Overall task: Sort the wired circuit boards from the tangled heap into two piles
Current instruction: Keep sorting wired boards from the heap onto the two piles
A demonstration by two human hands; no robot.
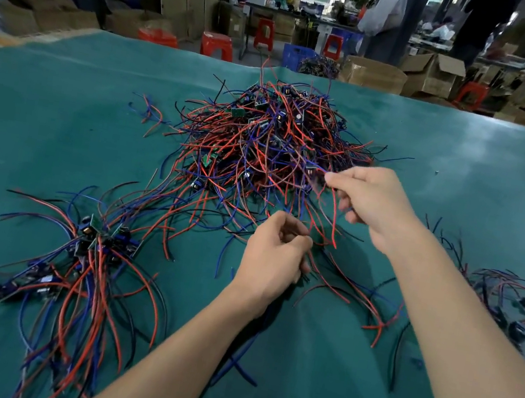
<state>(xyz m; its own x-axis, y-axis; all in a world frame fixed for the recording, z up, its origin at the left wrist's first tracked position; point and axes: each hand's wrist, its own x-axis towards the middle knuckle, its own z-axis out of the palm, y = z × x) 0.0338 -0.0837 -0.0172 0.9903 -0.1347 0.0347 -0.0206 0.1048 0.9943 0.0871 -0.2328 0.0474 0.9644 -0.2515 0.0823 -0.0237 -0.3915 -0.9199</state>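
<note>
Green cloth (pixel 364 372) covered the work table. The tangled heap (pixel 270 144) of wired circuit boards lay at the centre-far part of the cloth: red, blue and black leads with small boards buried among them. Loose leads trailed from its near edge toward both hands.

Left pile (pixel 86 249) lay near the left edge of the cloth, well apart from the heap's core, though a few long leads from the heap reached toward it. Several boards were clustered at its middle, with leads fanning out toward the near edge. Right pile (pixel 511 303) lay at the right edge, partly behind the right forearm; smaller, with dark boards and thinner leads.

Left hand (pixel 274 256) was at the near edge of the heap, fingers curled in and pinching leads between thumb and fingertips; which leads could not be told. Right hand (pixel 371 203) was raised over the heap's right side, thumb and forefinger pinching a blue lead (pixel 315 166), with red leads hanging below the hand.

Containers beyond the table: open cardboard boxes (pixel 431 72) on the floor, contents not discernible. A blue crate (pixel 295 55) stood beside a dark bundle of wiring (pixel 318 65); whether the bundle sat inside a container could not be told. Red stools (pixel 215 45) stood nearby.
</note>
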